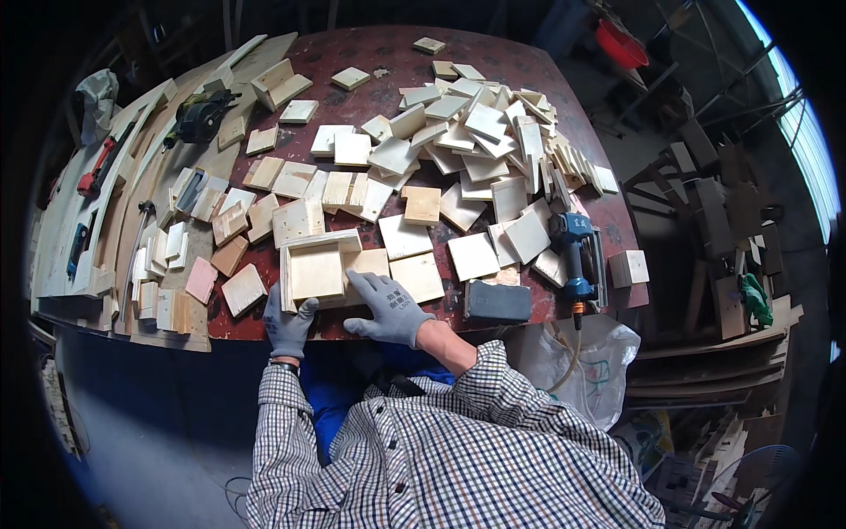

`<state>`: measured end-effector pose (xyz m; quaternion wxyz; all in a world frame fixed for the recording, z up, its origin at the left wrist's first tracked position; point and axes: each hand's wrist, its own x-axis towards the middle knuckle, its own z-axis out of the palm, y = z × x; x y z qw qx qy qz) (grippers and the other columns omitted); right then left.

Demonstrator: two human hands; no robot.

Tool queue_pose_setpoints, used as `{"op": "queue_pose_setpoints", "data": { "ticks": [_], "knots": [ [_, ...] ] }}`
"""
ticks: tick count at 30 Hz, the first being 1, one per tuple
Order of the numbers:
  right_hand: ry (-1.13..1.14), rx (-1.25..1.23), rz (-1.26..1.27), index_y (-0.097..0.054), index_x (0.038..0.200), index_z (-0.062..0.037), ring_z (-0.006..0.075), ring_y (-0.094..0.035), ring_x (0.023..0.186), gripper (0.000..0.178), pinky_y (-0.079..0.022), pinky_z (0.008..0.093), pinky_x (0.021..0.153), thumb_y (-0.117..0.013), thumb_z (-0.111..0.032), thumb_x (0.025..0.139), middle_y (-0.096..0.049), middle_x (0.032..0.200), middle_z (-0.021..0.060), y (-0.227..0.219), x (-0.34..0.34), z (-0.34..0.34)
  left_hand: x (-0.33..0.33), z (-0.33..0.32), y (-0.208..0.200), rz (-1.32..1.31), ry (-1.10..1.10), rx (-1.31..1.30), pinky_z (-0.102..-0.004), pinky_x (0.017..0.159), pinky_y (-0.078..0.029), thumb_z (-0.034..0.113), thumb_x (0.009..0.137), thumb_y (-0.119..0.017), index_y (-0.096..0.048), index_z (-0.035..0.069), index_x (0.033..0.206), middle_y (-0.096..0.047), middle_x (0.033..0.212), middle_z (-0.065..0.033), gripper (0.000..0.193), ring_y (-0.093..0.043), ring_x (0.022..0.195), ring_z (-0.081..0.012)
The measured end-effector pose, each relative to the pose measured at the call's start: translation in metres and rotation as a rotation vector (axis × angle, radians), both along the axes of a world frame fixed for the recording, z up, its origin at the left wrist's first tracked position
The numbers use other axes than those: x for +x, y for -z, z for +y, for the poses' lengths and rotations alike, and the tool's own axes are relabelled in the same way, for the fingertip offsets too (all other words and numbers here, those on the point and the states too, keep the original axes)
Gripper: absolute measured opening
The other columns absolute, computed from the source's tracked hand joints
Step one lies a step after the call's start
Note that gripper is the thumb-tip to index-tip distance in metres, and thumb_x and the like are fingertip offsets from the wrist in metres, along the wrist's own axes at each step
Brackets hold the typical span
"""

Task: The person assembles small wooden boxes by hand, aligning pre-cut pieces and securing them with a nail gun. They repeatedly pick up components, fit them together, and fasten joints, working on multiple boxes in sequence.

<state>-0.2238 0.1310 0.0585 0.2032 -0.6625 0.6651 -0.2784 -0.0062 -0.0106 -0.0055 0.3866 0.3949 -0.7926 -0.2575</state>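
Note:
A small box of pale wooden boards point(319, 270) sits at the near edge of the table, with walls at its left and far sides. My left hand point(289, 324), in a grey glove, is closed on its near left corner. The thumb lies in front and the fingers run along the left wall. My right hand point(393, 307), gloved alike, closes on the box's near right side, its fingertips at the board edge. The right palm hides part of that side. Loose square boards point(417, 278) lie just beyond the right hand.
A heap of wooden boards point(480, 123) covers the middle of the red table point(352, 48). To the right lie a blue nail gun point(577, 256) with a hose and a dark grey block point(499, 301). Leftward are a black tool point(201, 116) and a red tool point(95, 172).

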Motion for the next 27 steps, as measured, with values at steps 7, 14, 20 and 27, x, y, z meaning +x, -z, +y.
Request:
{"op": "queue_pose_setpoints", "data": {
  "ticks": [7, 14, 20, 27],
  "knots": [
    [-0.086, 0.026, -0.014, -0.049, 0.151, -0.0052, 0.041, -0.059, 0.125, 0.074, -0.046, 0.0474, 0.109, -0.071, -0.046, 0.093, -0.059, 0.139, 0.0199, -0.015, -0.004, 0.008, 0.001, 0.003, -0.007, 0.063, 0.016, 0.091, -0.0459, 0.089, -0.057, 0.069, 0.082, -0.078, -0.06, 0.002, 0.132, -0.07, 0.112, -0.0181, 0.085, -0.071, 0.103, -0.0378],
    [0.667, 0.242, 0.636, -0.068, 0.123, -0.0093, 0.0356, -0.07, 0.105, 0.046, -0.057, 0.0477, 0.089, -0.071, -0.046, 0.095, -0.07, 0.118, 0.017, -0.056, -0.149, -0.003, -0.001, 0.004, -0.007, 0.026, 0.023, 0.009, -0.0455, 0.089, -0.057, 0.067, 0.086, -0.075, -0.06, 0.003, 0.134, -0.069, 0.109, -0.0169, 0.081, -0.07, 0.102, -0.036],
    [0.578, 0.375, 0.738, -0.066, 0.119, -0.0095, 0.0332, -0.073, 0.105, 0.049, -0.058, 0.0465, 0.09, -0.076, -0.048, 0.091, -0.072, 0.114, 0.015, -0.032, -0.19, -0.012, 0.0, 0.003, -0.007, -0.007, 0.002, -0.048, -0.0467, 0.087, -0.057, 0.069, 0.087, -0.072, -0.06, 0.002, 0.131, -0.067, 0.111, -0.017, 0.081, -0.069, 0.101, -0.0382],
    [0.395, 0.108, 0.725, -0.061, 0.108, -0.0074, 0.0419, -0.073, 0.089, 0.02, -0.056, 0.0543, 0.076, -0.051, -0.024, 0.105, -0.073, 0.097, 0.0232, -0.047, -0.229, 0.0, 0.001, 0.0, -0.001, 0.031, 0.001, -0.05, -0.0476, 0.086, -0.057, 0.069, 0.086, -0.073, -0.06, 0.003, 0.131, -0.067, 0.111, -0.0181, 0.081, -0.069, 0.1, -0.0395]
  ]
}}
